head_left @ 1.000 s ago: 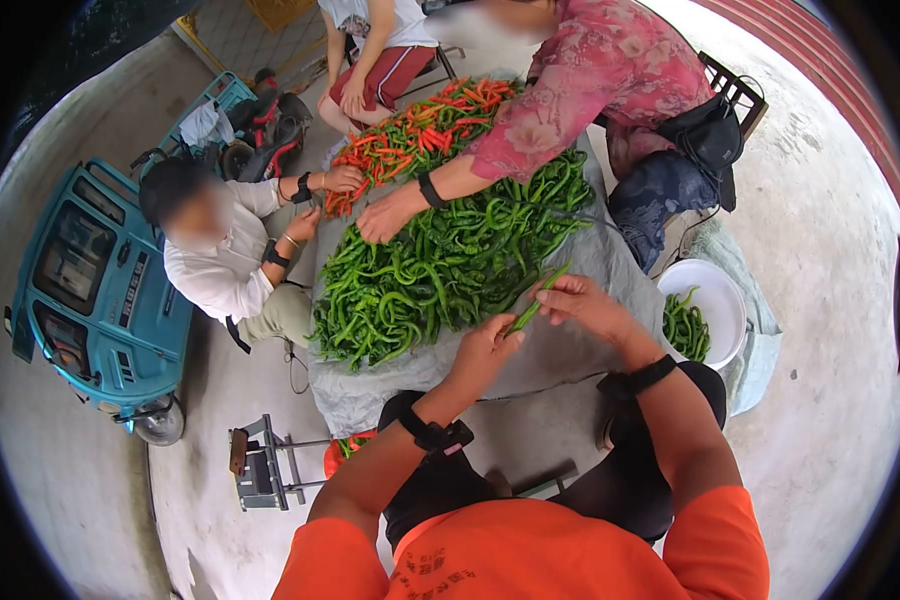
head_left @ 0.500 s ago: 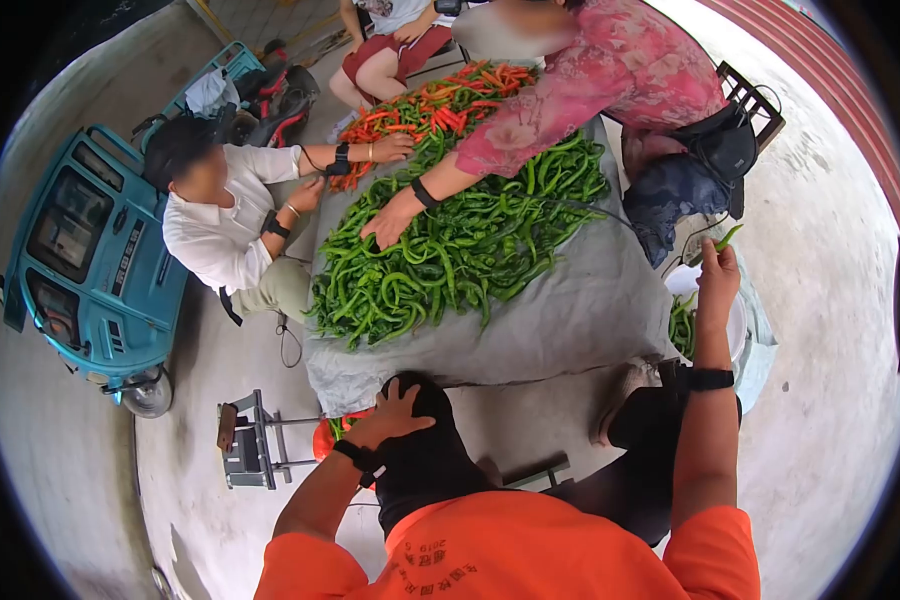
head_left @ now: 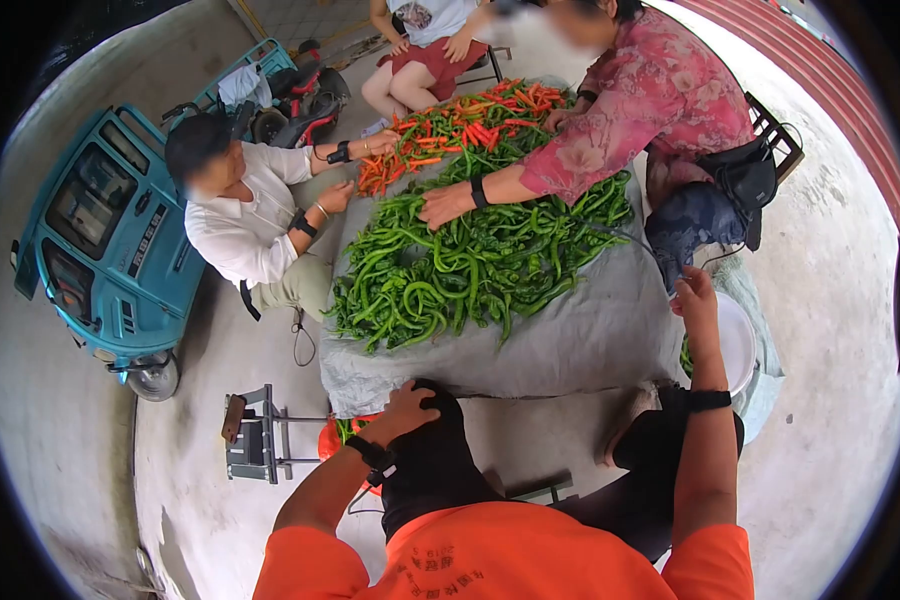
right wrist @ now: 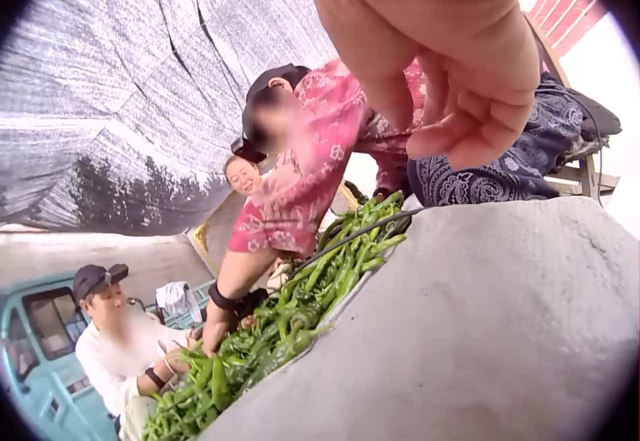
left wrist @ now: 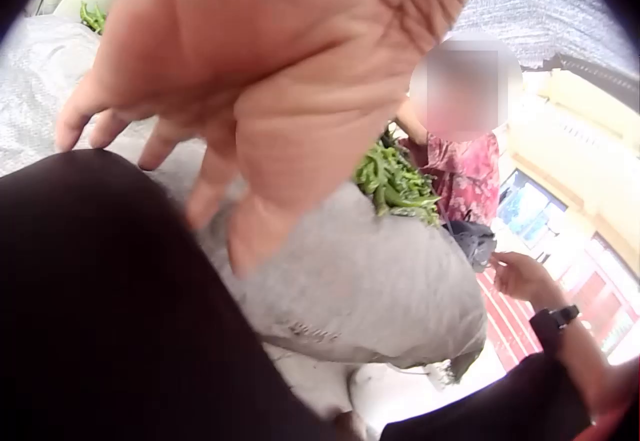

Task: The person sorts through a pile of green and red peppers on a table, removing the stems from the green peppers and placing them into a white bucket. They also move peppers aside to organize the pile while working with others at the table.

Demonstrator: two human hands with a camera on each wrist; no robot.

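My left hand [head_left: 408,410] rests on my left knee [head_left: 440,435], its fingers spread over the dark trouser cloth. The left wrist view shows its palm side close up. Out to the right, my right hand [head_left: 697,300] hangs over the near side of a white basin [head_left: 738,345], partly covering it. In the right wrist view its fingers [right wrist: 470,141] curl loosely, with no pepper between them. Some green peppers [head_left: 686,356] show at the basin's left side. A heap of long green peppers [head_left: 460,265] lies on the grey sheet [head_left: 570,345] in front of me.
Red and orange peppers [head_left: 490,125] lie at the far end. A person in a pink flowered top [head_left: 620,130] reaches into the green heap; another in a white shirt [head_left: 250,220] works at the left. A folding stool [head_left: 255,435] and a blue three-wheeler [head_left: 120,240] stand left.
Both hands held a green pepper over the sheet; then the left went to my knee and the right carried the pepper to the basin. Now no pepper shows in the right hand.
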